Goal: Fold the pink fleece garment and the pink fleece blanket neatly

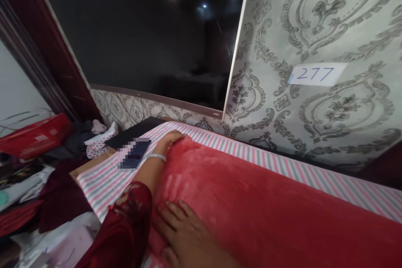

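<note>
A red plush cloth (257,192) lies spread over a pink, grey and white striped cloth (106,184). My left hand (172,137), with a light bangle at the wrist, reaches to the far left corner of the plush cloth. Its fingers are closed on that corner, their tips partly hidden. Nearer to me, my right hand (188,230) rests flat on the plush cloth close to its left edge, fingers spread and holding nothing. A dark phone (136,154), partly blurred out, lies on the striped cloth left of my left wrist.
A large dark screen (150,42) stands behind the surface. The patterned wall (266,71) bears a paper label (318,74) reading 277. A flat black item (138,130) lies under the striped cloth's far end. At the left are a red bag (37,136) and heaped clothes (63,192).
</note>
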A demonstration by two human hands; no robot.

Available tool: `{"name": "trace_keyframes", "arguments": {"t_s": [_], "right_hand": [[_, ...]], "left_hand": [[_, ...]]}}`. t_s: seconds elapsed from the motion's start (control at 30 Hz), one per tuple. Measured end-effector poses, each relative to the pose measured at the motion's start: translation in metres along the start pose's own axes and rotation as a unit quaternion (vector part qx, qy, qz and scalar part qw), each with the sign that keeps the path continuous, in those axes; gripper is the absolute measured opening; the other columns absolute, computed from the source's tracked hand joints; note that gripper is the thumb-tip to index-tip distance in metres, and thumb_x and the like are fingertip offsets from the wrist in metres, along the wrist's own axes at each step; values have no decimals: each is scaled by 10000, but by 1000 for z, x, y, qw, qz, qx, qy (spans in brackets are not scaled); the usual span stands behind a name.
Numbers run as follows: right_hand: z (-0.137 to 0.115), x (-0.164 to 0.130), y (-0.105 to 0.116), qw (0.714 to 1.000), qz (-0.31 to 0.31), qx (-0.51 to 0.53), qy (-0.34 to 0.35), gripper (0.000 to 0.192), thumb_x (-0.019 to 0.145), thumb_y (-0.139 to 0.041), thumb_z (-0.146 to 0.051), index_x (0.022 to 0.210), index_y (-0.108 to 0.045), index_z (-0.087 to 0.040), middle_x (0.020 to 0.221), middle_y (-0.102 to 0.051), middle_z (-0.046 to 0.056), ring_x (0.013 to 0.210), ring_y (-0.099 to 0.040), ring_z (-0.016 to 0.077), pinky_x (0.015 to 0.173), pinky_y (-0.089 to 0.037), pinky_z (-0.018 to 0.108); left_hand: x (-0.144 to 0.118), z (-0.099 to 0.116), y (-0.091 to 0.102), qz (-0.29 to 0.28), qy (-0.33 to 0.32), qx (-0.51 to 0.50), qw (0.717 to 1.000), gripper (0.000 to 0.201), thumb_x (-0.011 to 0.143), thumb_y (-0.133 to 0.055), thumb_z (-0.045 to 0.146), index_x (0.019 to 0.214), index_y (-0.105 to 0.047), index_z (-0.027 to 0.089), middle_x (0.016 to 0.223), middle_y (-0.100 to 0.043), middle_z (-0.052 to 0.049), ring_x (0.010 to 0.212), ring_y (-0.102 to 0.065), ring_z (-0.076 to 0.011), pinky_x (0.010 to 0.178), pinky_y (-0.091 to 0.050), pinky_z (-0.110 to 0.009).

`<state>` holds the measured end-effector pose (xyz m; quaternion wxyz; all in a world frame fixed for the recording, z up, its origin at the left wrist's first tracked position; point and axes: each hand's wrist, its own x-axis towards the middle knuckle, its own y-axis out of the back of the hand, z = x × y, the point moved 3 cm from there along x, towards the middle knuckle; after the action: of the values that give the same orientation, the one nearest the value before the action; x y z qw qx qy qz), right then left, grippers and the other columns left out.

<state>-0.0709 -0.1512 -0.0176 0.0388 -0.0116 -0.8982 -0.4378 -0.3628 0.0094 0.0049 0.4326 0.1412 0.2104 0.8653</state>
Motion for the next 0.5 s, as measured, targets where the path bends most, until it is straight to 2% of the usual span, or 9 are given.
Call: {"name": "trace_keyframes", "arguments": {"t_s": [0.1,0.2,0.33,0.4,0.5], "right_hand": [[5,0,-4,1000,-2,3,3,586,1034,-393,-437,1571,-266,-239,1658,-178,22,1530,-93,192,1255,-10,408],[7,3,-5,1000,-5,6,2,583,1037,-383,-453,1567,-272,-238,1656,-189,21,1531,-83,188,1256,2,406],[9,4,-6,1000,-8,-7,-1,584,1035,-393,-445,1564,-276,-228,1652,-210,38,1531,-84,190,1257,-9,406],[8,4,-6,1000,-8,-13,-3,579,1033,-400,-446,1559,-287,-234,1647,-229,36,1530,-96,190,1257,-20,407],[6,3,-4,1000,-8,-12,-7,570,1033,-401,-441,1557,-295,-245,1645,-240,24,1529,-105,187,1257,-29,400]], "left_hand": [[2,-3,-2,13,-30,-18,999,194,799,-651,381,760,-587,202,643,-619,-9,623,-602,-183,597,-487,-304],[4,-4,-3,55,-64,-22,996,99,860,-528,308,815,-524,220,715,-596,18,687,-590,-152,676,-489,-277],[6,-9,-9,92,-67,27,993,62,806,-561,224,792,-500,223,768,-602,1,836,-597,-182,787,-476,-291],[6,-12,-9,79,-48,60,994,69,789,-593,230,778,-527,216,798,-636,-26,868,-610,-208,802,-474,-312],[4,-15,-3,28,-9,104,994,125,816,-604,323,791,-594,201,827,-690,-65,835,-648,-235,756,-487,-328]]}}
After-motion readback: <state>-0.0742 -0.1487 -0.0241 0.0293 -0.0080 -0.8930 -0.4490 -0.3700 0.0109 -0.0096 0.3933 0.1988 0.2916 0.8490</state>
